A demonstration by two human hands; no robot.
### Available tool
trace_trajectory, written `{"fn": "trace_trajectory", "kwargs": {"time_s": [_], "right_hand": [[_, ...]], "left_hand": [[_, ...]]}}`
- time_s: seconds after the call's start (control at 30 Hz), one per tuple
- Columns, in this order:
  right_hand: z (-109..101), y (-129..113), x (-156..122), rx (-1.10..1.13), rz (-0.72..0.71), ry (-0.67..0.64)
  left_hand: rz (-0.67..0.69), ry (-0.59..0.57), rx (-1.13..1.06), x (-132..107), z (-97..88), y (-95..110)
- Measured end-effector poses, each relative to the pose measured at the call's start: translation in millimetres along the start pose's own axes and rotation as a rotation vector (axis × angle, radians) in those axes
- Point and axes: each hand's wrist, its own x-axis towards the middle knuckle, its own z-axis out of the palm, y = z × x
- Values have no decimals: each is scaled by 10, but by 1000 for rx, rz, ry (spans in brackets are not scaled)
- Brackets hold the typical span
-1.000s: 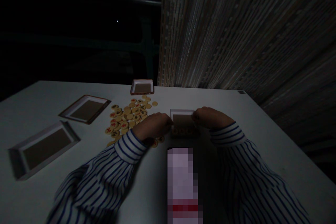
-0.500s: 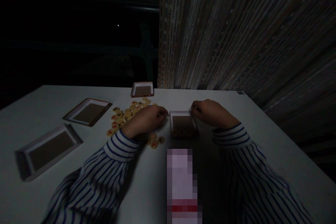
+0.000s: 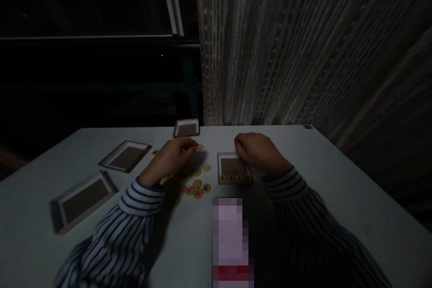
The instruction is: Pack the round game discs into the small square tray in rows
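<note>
A small shallow tray (image 3: pixel 219 162) with a brown floor lies on the white table (image 3: pixel 337 189), with a row of round wooden game pieces (image 3: pixel 232 178) along its near edge. My right hand (image 3: pixel 258 150) is curled over the tray's far right rim and touches it. My left hand (image 3: pixel 172 157) hovers with fingers bent and pinched over a loose pile of the same pieces (image 3: pixel 197 185), left of the tray. Whatever the left fingers hold is hidden. Both arms wear striped sleeves.
Three more shallow trays lie on the table: a small one (image 3: pixel 186 128) at the far edge, a middle one (image 3: pixel 124 156) and a large one (image 3: pixel 83 199) to the left. A beaded curtain (image 3: pixel 286 54) hangs behind. A blurred upright patch (image 3: pixel 231 243) is near me.
My left hand has let go of the small tray and moved left over the pile of pieces. My right hand stays at the tray's far edge. The camera has tilted up.
</note>
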Motion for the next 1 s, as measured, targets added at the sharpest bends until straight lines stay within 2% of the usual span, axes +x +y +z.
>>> {"fn": "trace_trajectory", "kwargs": {"time_s": [0.2, 0.33, 0.63, 0.87, 1.0], "right_hand": [[3, -58, 8, -15, -35, 8], [26, -113, 14, -23, -55, 10], [98, -300, 78, 97, -77, 12], [102, -529, 260, 137, -152, 12], [127, -668, 350, 155, -174, -22]], "left_hand": [[-110, 168, 80, -244, 28, -193], [-130, 208, 78, -384, 117, -341], [-58, 103, 119, -483, 251, -540], [-80, 141, 174, -469, 313, -675], [-68, 120, 185, -460, 352, -728]]}}
